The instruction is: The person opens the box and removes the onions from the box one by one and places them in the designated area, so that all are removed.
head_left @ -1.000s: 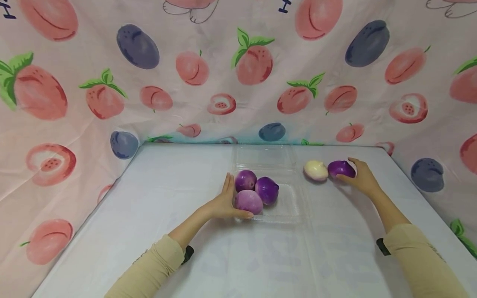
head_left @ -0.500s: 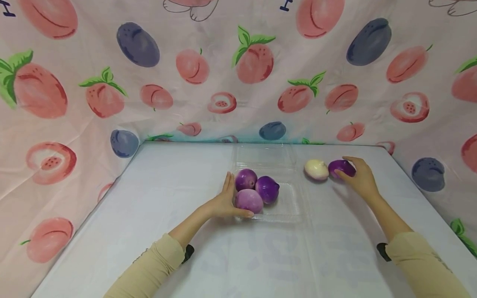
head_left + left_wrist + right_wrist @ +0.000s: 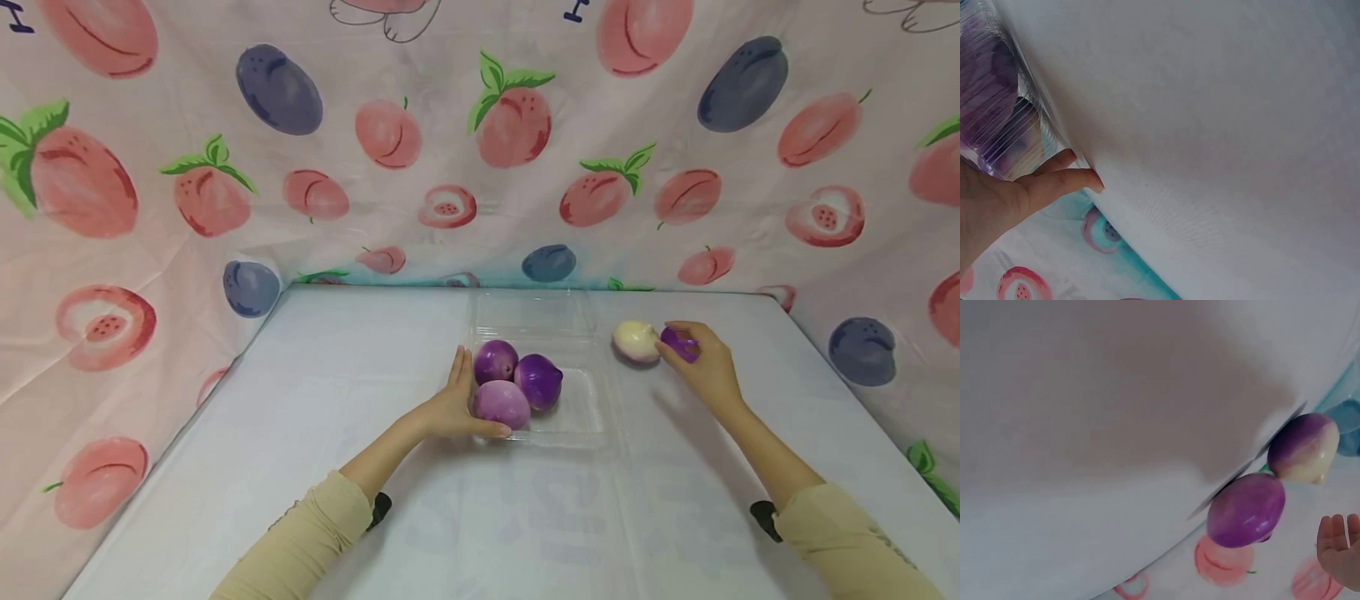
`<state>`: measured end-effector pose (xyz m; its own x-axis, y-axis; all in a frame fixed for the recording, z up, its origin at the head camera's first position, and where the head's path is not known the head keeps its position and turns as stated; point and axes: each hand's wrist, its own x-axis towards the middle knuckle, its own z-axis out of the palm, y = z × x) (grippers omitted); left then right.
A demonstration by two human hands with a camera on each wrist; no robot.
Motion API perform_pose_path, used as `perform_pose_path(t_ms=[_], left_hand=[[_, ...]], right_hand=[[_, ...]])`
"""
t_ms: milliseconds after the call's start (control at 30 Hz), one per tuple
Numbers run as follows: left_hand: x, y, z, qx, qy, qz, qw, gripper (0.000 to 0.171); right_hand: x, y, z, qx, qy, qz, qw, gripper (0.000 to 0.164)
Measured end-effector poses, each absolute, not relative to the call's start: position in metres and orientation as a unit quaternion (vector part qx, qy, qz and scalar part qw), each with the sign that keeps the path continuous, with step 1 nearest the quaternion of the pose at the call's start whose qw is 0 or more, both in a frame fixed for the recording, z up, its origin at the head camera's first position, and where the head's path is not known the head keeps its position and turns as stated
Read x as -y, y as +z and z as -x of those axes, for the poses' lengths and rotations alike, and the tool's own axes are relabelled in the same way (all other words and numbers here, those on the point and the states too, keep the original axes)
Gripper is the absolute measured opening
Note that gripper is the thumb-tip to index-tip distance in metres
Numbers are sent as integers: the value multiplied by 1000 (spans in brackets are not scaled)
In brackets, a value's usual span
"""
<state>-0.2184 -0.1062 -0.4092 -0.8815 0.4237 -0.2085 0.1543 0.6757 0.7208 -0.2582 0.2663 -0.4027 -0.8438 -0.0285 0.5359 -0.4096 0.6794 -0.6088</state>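
My left hand [image 3: 447, 410] rests at the left corner of a clear plastic box [image 3: 588, 404], fingers straight along its side and thumb along its front edge. In the box lie three purple onions: a round one [image 3: 496, 361], a dark pointed one [image 3: 538, 382] and a paler one [image 3: 502, 405]. My right hand [image 3: 712, 367] reaches over a purple onion [image 3: 678, 342], partly hidden by it, with thumb and finger tips right at a cream-and-purple onion [image 3: 636, 342]. In the right wrist view, the hand [image 3: 1340, 550] appears apart from the purple onion [image 3: 1247, 511] and the cream-and-purple onion [image 3: 1304, 449].
The box's clear lid [image 3: 531, 312] lies folded back behind it. A white cloth [image 3: 360, 333] covers the table. Fruit-printed curtains [image 3: 442, 125] hang at the back and sides.
My right hand has moved left across the purple onion, its fingertips now near the cream-and-purple one. Both onions keep their places. The left hand has not visibly moved.
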Motion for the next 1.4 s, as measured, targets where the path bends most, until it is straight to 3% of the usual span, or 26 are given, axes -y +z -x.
perform_pose_path(t_ms=[567, 933, 1167, 1400], left_hand=[[106, -410, 219, -898, 367, -166, 179, 135], [107, -411, 220, -898, 366, -167, 177, 135], [106, -409, 219, -898, 366, -166, 179, 135], [106, -408, 218, -897, 367, -170, 180, 135]], right_hand=[[-212, -386, 234, 847, 463, -170, 199, 28], [-195, -392, 228, 835, 500, -185, 135, 34], [-183, -394, 224, 854, 483, -189, 52, 43], [-173, -400, 223, 856, 458, -234, 43, 49]])
